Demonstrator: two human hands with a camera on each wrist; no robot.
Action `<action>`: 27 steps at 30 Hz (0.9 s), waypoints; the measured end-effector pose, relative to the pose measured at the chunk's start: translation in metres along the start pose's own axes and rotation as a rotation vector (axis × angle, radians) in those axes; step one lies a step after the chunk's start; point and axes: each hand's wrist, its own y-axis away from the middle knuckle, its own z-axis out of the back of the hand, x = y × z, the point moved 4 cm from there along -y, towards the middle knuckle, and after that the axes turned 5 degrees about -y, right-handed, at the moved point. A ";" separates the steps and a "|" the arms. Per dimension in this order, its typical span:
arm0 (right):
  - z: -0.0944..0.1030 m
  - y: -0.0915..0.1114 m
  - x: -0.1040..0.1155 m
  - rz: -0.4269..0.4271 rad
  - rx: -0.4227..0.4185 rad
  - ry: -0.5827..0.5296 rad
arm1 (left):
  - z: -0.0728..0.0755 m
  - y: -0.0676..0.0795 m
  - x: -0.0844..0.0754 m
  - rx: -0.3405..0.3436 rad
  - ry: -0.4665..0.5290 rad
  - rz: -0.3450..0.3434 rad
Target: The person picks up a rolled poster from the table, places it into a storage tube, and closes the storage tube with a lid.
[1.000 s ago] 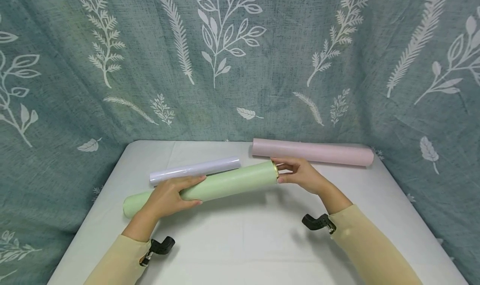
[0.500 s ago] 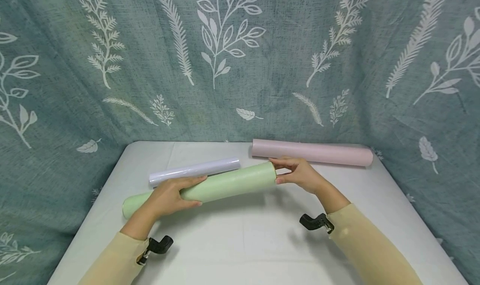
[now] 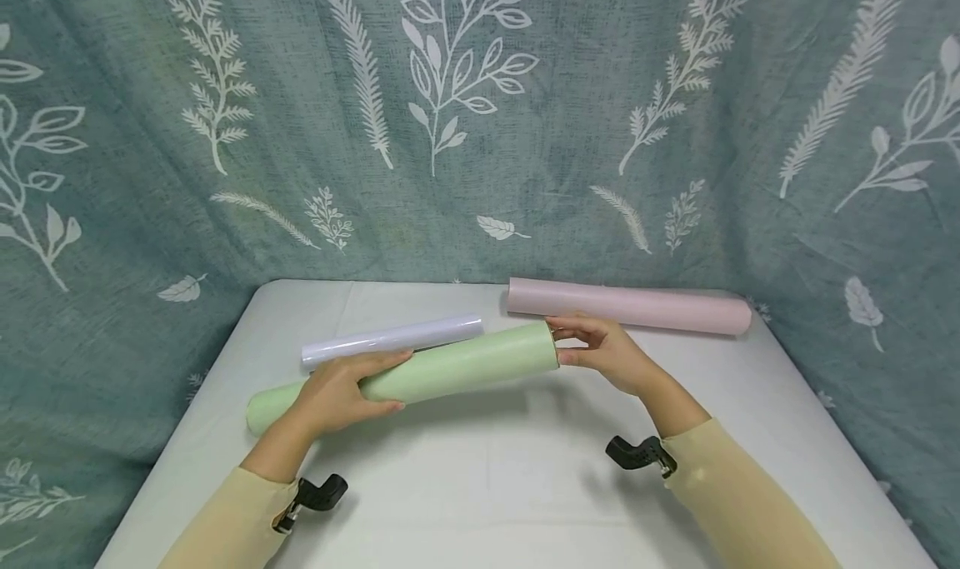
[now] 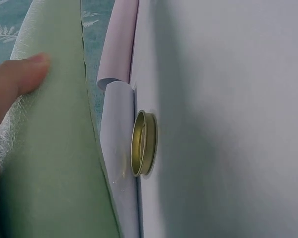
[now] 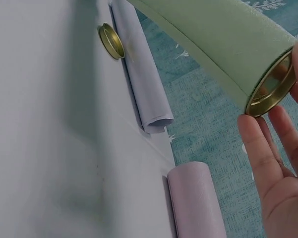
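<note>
My left hand (image 3: 341, 394) grips a long pale green cardboard tube (image 3: 465, 361) around its middle. The tube slants up to the right, its right end raised off the table. At that end, my right hand (image 3: 603, 352) pinches the rim of a gold metal cap (image 5: 268, 101) set in the tube's mouth, thumb on one side and fingers on the other. A second gold cap (image 4: 145, 144) lies beside the lavender roll (image 3: 393, 340); the green tube hides it in the head view.
A pink roll (image 3: 626, 305) lies along the back right edge of the white table (image 3: 480, 486). The lavender roll sits just behind the green tube. A green leaf-patterned curtain (image 3: 555, 136) hangs behind the table.
One second ago a gold band showed at the green tube's right end; now only a thin dark edge is seen there. Both hands stay at nearly the same places.
</note>
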 end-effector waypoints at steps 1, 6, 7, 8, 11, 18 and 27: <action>0.001 0.001 0.000 0.008 0.003 -0.007 | -0.001 -0.001 0.000 -0.001 -0.003 -0.007; 0.002 0.002 -0.005 0.024 0.013 -0.048 | -0.003 0.000 -0.002 -0.018 -0.027 -0.023; 0.002 0.002 -0.006 0.027 0.013 -0.053 | -0.003 0.000 -0.003 -0.023 -0.033 -0.027; 0.002 0.003 -0.007 0.029 0.011 -0.055 | -0.004 0.000 -0.003 -0.029 -0.039 -0.033; 0.003 0.004 -0.010 0.036 0.007 -0.061 | -0.004 0.000 -0.005 -0.044 -0.047 -0.051; 0.002 0.005 -0.010 0.065 0.010 -0.072 | -0.004 -0.001 -0.008 -0.052 -0.056 -0.069; 0.001 -0.001 -0.001 0.031 -0.007 -0.019 | -0.001 0.000 -0.005 -0.050 -0.033 -0.033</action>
